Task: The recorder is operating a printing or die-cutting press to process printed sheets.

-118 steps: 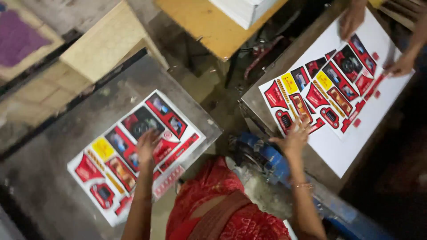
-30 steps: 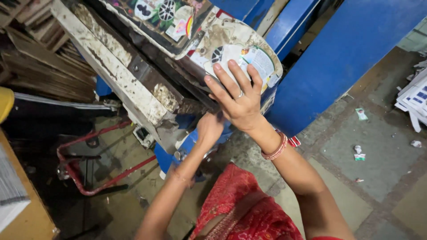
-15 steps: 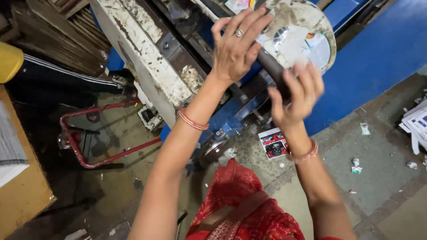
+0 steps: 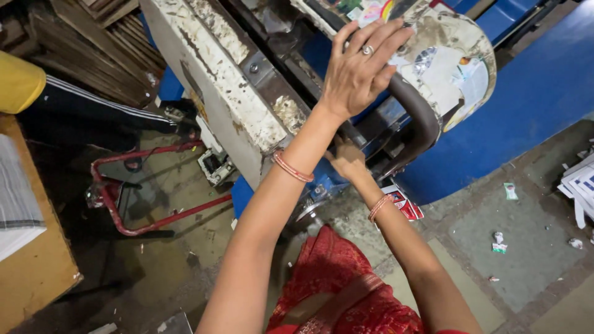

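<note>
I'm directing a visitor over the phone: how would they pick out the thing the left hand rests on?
Start at the big blue machine. At its front sits a round, dirty white guard plastered with torn sticker scraps, and the left hand lies flat against it. Unlike the long, chipped white bar beside it, it is curved.

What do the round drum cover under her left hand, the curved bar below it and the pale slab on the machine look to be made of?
Round drum cover: probably painted sheet metal, whitish, worn, patched with stuck paper scraps. The left hand lies flat on it.
Curved bar: likely steel, dark, smooth, dull sheen.
Pale slab: seemingly cast or plate metal, cream paint chipped to rusty brown, bolt heads showing.
The right hand reaches under the machine; what it touches is hidden.
</note>
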